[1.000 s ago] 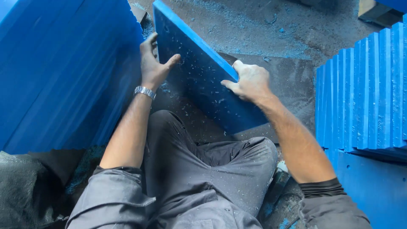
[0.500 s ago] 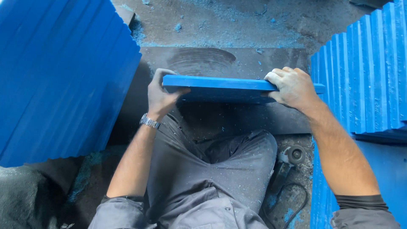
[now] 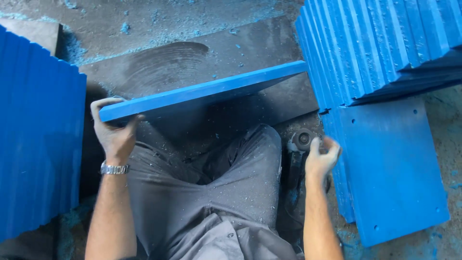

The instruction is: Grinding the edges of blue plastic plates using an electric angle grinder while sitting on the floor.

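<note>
While the left hand [image 3: 114, 132] curls around the near end of a blue plastic board [image 3: 202, 92], thumb on one face and fingers wrapped over the top edge, the board stands on its long edge and runs slantwise from that hand up toward the right, above a dark, dusty work slab [image 3: 192, 60]. It is a flat rectangular sheet with a smooth, matte face and a clean straight edge, uniformly bright blue. A metal wristwatch [image 3: 114, 169] sits on the left wrist. The right hand [image 3: 321, 159] is off the board, low beside the right knee, its fingers loosely bent and somewhat blurred; it is at, or just over, a dark power tool with a round metal hub [image 3: 302, 140] on the floor, and whether it grips that tool cannot be told. Grey work trousers [image 3: 211, 192] are speckled with pale shavings, and blue swarf is scattered over the slab. To the right leans a stack of matching blue boards [image 3: 380, 43], edges stepped like a fan, over more boards lying flat [image 3: 394, 168], the top one with small holes near its corners. Another bank of upright blue boards [image 3: 38, 144] fills the left side.
</note>
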